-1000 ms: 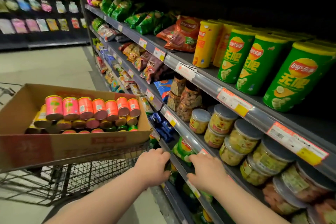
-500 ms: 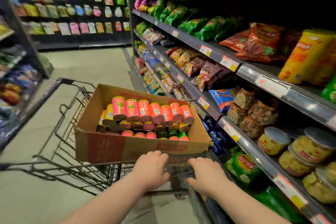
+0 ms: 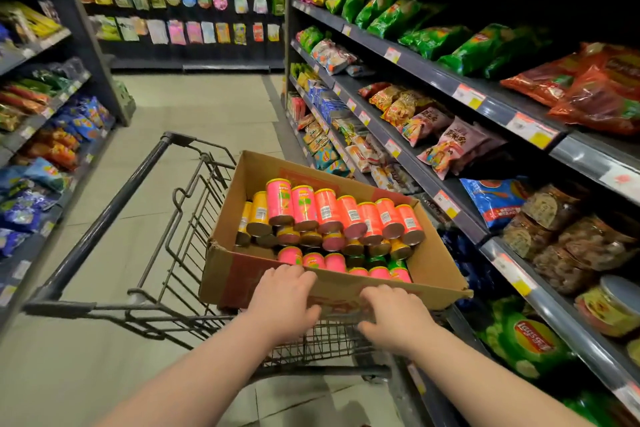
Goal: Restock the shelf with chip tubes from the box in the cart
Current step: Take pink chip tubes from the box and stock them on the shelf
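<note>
A cardboard box [image 3: 239,282] sits in the right end of a wire cart [image 3: 114,199]. It holds several chip tubes [image 3: 325,211] lying on their sides, pink and orange on top, yellow and green below. My left hand [image 3: 285,300] grips the box's near wall, fingers curled over its rim beside the pink tubes. My right hand [image 3: 393,315] presses on the same wall where it meets the cart's rim, fingers curled. Neither hand holds a tube.
Dark shelves [image 3: 446,80] on the right carry snack bags, jars and price tags, with green chip tubes [image 3: 530,343] low down. More snack shelves [image 3: 52,107] line the left. Tiled aisle floor [image 3: 194,121] runs ahead to a wall of hanging packets [image 3: 194,31].
My view has swung left from the shelf to the cart. Both hands left the shelf edge and now rest on the box's near wall, the left one reaching up over its rim.
</note>
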